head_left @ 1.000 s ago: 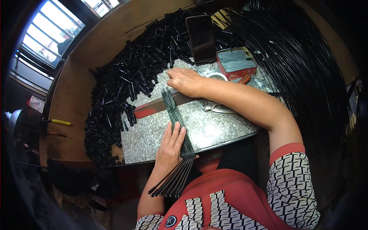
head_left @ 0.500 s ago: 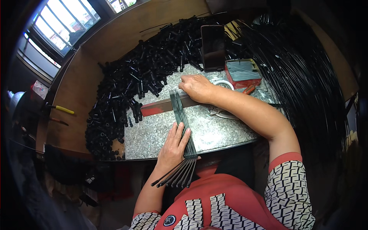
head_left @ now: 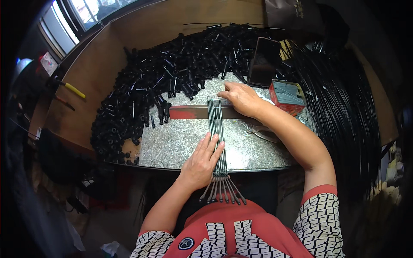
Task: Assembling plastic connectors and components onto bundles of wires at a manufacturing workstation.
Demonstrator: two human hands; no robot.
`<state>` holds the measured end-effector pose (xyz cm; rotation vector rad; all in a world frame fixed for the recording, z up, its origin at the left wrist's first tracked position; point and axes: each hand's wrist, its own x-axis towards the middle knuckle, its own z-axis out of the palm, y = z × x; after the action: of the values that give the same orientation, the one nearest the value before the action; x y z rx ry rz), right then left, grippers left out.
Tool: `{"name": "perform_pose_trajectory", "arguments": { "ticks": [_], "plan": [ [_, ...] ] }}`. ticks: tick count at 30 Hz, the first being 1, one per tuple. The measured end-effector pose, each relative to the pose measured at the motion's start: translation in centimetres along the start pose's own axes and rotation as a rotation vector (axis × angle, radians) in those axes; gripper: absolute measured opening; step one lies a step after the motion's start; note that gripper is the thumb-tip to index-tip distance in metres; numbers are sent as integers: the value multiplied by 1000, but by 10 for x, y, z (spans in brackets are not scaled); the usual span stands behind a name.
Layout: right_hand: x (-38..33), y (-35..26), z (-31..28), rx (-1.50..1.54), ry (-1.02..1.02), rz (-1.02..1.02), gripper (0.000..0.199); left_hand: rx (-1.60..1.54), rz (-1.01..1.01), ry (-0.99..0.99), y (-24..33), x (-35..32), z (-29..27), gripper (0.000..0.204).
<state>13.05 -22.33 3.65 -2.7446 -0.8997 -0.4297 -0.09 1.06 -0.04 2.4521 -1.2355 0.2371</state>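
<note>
A row of several thin dark rods (head_left: 221, 155) lies side by side across a flat bar (head_left: 183, 112) with a red left end, on a speckled grey slab (head_left: 165, 148). Their dark, bulb-tipped near ends fan out past the slab's front edge. My left hand (head_left: 201, 162) rests on the left side of the row, its fingers stretched out. At the far ends of the rods, my right hand (head_left: 242, 99) has its thumb and fingers pinched together over the bar. Whatever small thing it holds there, if any, is hidden.
Small black tubular parts (head_left: 150, 71) are heaped at the back and left. A dark phone (head_left: 264, 62) leans behind my right hand, beside a red box (head_left: 287, 98) of thin grey pins. Long black wires (head_left: 340, 107) cover the right side. A yellow-handled tool (head_left: 74, 89) hangs at left.
The view has shifted, and the rods now point straighter ahead. Their near ends fan more evenly. My right hand has come closer to the far rod ends; my left hand stays on the row.
</note>
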Motion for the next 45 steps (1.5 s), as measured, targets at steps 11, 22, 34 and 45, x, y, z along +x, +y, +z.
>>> {"name": "perform_pose_trajectory", "arguments": {
  "ticks": [11,22,34,45],
  "plan": [
    [4,-8,-5,-139,-32,-64,31,9,11,33,-6,-6,0,98],
    [-1,-10,-21,-274,-159,-110,43,85,48,27,-12,-11,5,99],
    [-7,-12,-20,-182,-133,24,36,-29,50,16,-15,-15,0,96],
    [-48,16,-64,-556,-234,253,42,-38,58,80,-23,-20,9,96]
  ]
}}
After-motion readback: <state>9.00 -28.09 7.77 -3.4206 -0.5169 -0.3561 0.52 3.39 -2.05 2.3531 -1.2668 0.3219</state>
